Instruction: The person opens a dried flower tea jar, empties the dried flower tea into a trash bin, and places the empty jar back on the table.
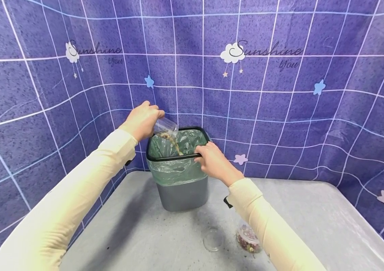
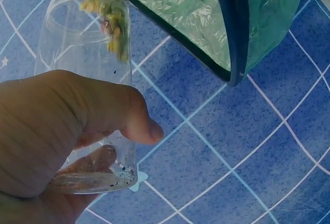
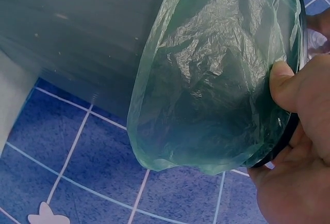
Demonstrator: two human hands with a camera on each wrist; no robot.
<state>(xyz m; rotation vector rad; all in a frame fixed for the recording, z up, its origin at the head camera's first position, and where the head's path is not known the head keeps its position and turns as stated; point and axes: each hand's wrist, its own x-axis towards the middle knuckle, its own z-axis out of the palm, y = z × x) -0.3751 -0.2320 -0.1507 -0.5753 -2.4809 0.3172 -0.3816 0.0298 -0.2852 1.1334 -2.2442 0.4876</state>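
My left hand [image 1: 143,119] grips a clear plastic jar [image 1: 167,127], tipped over the back left of a grey trash bin [image 1: 184,195]. Yellowish dried bits [image 2: 117,28] slide out of the jar's mouth and fall into the bin; a few dark crumbs stay near its base. A green bag [image 1: 175,174] lines the bin and folds down over the outside, under a black rim [image 1: 178,158]. On the front right corner of that rim my right hand [image 1: 213,161] holds on, thumb outside over the bag and fingers curled over the edge.
A round clear lid [image 1: 213,239] lies on the grey tabletop [image 1: 164,244] in front of the bin. Beside it, a clear tub of dried reddish bits [image 1: 248,239] stands partly behind my right sleeve. A blue checked curtain [image 1: 280,113] hangs close behind the bin.
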